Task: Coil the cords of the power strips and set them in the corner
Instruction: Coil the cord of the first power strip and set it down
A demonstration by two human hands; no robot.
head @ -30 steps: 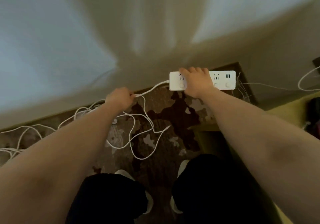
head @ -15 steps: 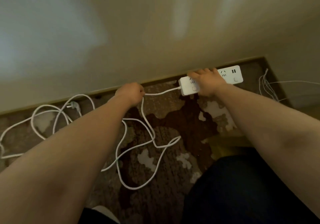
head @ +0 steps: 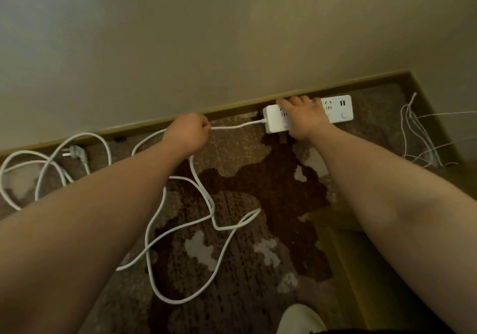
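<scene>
A white power strip (head: 338, 109) lies on the patterned carpet against the baseboard, near the room's corner at the right. My right hand (head: 304, 119) covers its left half and grips it. Its white cord (head: 237, 126) leaves the strip's left end and runs taut to my left hand (head: 189, 133), whose fist is closed around it. From there the cord drops into loose loops (head: 185, 230) on the carpet between my arms. More loops lie at the far left, ending in the plug (head: 76, 151) by the baseboard.
The beige wall and its baseboard (head: 144, 127) run across the back; the corner (head: 410, 75) is at the upper right. Thin white wires (head: 418, 137) lie bunched near that corner. A yellow-green edge (head: 348, 256) borders the carpet at lower right, and a white shoe (head: 299, 318) shows at the bottom.
The view has shifted left and down, bringing the plug and left loops into sight. Both hands keep their holds; the cord between them has drawn straighter.
</scene>
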